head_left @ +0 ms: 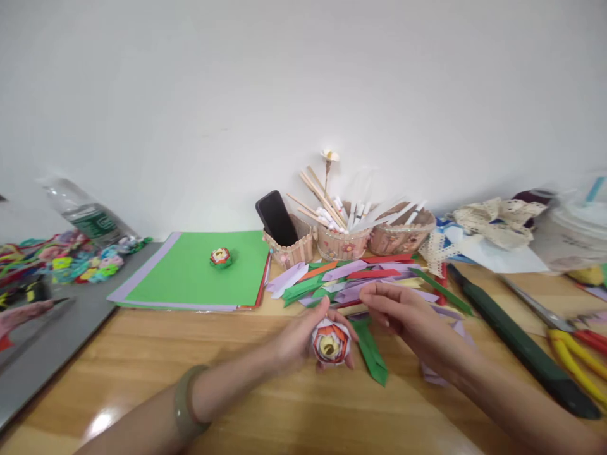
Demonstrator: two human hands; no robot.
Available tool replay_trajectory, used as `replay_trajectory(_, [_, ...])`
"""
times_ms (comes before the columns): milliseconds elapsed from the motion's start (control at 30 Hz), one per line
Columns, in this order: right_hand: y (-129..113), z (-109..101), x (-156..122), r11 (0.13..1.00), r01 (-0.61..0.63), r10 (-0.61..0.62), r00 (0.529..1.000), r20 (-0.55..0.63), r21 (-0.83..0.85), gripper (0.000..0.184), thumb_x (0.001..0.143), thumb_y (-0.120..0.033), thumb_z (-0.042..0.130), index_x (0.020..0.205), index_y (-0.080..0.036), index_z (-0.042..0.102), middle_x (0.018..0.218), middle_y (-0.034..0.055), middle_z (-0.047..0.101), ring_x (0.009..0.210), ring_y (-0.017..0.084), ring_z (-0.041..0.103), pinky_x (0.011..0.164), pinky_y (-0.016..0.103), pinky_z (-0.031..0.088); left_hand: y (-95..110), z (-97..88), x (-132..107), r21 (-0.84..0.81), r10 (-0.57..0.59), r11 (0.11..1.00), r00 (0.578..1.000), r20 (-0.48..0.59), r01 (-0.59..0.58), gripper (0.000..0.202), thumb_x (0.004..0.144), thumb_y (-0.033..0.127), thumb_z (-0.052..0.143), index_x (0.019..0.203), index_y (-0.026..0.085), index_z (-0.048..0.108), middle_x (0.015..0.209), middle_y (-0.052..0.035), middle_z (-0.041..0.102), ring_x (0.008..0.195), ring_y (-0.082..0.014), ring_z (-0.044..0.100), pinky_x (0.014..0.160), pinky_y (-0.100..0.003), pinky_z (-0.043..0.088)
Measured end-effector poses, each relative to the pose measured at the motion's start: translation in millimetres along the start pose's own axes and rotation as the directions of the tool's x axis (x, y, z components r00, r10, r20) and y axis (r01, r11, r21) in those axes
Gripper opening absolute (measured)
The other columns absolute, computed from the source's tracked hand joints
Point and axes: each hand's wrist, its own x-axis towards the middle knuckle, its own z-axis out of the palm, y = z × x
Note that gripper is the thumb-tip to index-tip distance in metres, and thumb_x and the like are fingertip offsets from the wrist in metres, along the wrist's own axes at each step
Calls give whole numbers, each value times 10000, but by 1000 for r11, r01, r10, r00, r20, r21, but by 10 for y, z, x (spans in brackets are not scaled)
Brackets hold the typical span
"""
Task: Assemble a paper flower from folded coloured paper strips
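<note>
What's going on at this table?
A person is handling a layered paper flower: the left hand holds it above the wooden table. The right hand is beside it, close to a spread of folded paper strips; whether it grips one is unclear. A smaller flower sits on a stack of colored paper. At the far left edge, another person's hand is partly in view.

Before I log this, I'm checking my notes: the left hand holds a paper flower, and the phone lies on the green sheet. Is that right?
Not quite: the head view shows the phone leaning in a basket, not lying on the green sheet. The left hand does hold a paper flower.
</note>
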Motion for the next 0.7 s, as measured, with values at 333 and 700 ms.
replay_trajectory(333, [-234, -1222, 278, 706, -68, -456, 717, -527, -705, 297, 829, -201, 431, 1113, -137, 492, 1177, 165, 508, 1067, 271, 479, 890, 421, 364, -4, -14, -71, 846, 454, 509, 885, -105, -160, 472, 880, 405, 317, 646, 165, 649, 720, -50, 658, 749, -191, 583, 742, -314, 405])
replay_trajectory(700, [-485, -1800, 350, 302, -344, -458, 765, -452, -889, 170, 874, -282, 514, 976, -178, 603, 1054, 82, 594, 952, 196, 572, 792, 366, 461, 13, -70, -77, 828, 707, 452, 700, -105, -333, 387, 910, 323, 317, 833, 182, 669, 910, -60, 625, 916, -186, 555, 840, -333, 398])
